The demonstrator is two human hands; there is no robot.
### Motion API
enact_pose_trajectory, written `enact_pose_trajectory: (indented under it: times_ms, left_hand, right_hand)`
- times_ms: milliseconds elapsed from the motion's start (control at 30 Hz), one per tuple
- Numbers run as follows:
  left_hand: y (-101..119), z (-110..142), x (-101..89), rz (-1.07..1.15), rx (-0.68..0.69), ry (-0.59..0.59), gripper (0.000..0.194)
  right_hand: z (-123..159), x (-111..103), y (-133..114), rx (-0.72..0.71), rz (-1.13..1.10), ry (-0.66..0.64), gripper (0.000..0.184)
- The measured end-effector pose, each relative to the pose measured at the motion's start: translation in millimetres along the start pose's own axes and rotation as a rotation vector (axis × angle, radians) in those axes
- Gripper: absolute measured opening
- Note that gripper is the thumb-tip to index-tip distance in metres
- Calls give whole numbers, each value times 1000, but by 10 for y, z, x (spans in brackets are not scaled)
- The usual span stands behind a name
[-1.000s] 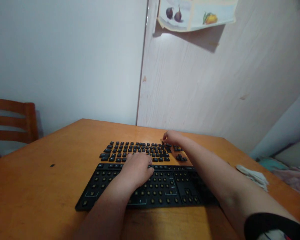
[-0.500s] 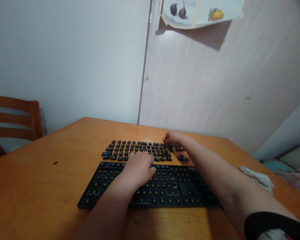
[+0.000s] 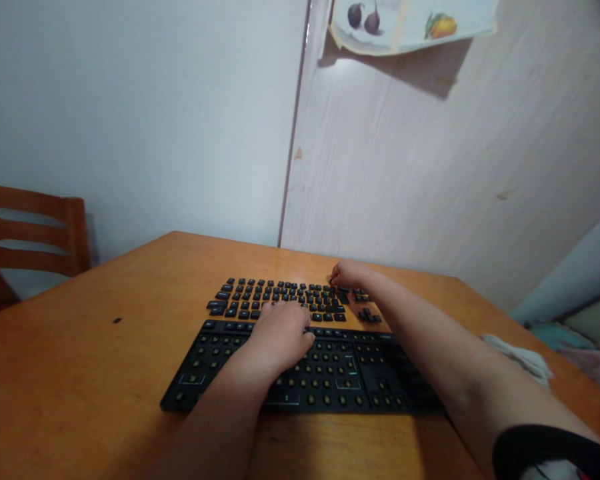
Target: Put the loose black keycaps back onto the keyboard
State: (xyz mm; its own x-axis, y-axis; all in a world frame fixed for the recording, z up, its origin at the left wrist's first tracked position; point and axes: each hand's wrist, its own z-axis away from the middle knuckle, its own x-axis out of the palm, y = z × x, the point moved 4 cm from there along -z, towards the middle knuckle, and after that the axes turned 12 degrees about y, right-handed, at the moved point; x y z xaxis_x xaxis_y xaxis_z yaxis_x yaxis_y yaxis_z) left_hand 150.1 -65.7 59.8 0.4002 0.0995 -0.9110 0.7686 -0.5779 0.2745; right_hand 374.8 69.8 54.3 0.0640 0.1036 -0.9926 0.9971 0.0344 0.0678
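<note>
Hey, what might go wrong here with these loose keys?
The right hand is close to the loose keys, so a slip might muddle their rows. The left hand is over the keyboard; a push could shift it into them. A small dark piece lies apart to the left and might be overlooked.

Dim light, keycaps (image 3: 285, 291) perhaps slightly blurred.

One keyboard (image 3: 325, 367), one chair (image 3: 25, 233)

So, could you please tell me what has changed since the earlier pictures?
Only the view has shifted, setting the table slightly further right in the picture. The left hand stays over the keyboard, the right hand by the loose keys; no grip or release shows.
</note>
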Motion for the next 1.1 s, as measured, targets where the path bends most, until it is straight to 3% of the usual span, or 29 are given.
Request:
enact_pose_trajectory:
  times_ms: [233,433,633,833,1100]
  left_hand:
    - [0,-10,7,-5,-2,3,19]
    - [-8,-16,21,-11,15,12,19]
    - [-13,-28,26,-24,21,17,20]
    - [1,-35,16,-26,28,1,20]
    - [3,-44,6,-42,17,-11,22]
  right_hand:
    - [16,-6,-22,26,-37,25,22]
    - [171,-159,-14,3,-139,75,23]
    - [687,-369,-6,-48,-245,74,24]
    - [1299,-496,-76,-192,-349,49,20]
    - [1605,-437,-207,-199,-289,21,21]
